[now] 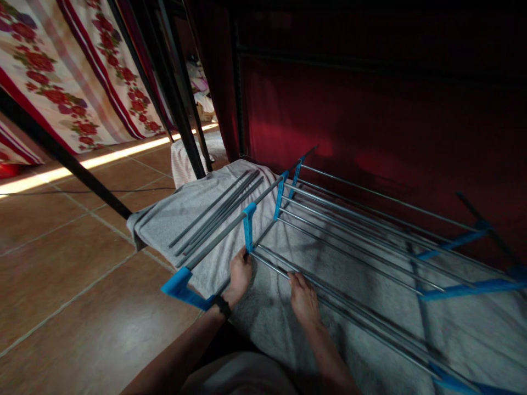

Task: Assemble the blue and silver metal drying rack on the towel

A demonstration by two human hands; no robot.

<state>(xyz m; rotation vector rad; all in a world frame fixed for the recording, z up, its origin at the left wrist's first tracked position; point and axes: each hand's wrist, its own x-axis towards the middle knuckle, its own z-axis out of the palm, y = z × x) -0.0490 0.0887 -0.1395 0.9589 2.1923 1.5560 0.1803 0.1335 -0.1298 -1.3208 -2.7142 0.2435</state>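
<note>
A partly assembled rack of metal rods and blue plastic brackets lies across a grey blanket (pixel 263 307). My left hand (pixel 240 274), with a dark band at the wrist, is closed on the lower end of a blue bracket (pixel 248 225), where a metal rod meets it. Further right, my right hand (pixel 303 299) has its fingers curled over that thin metal rod (pixel 272 266). A thicker grey tube (pixel 220 236) runs through the tops of several brackets. Part of my left fingers is hidden behind the bracket.
Several loose grey tubes (pixel 218 216) lie on the blanket's left side. Black metal posts (pixel 175 93) and a slanting black bar (pixel 61 153) stand at the left. Behind hangs a dark red cloth (pixel 349 126). Tiled floor (pixel 82 285) and a flowered curtain (pixel 94 71) lie beyond.
</note>
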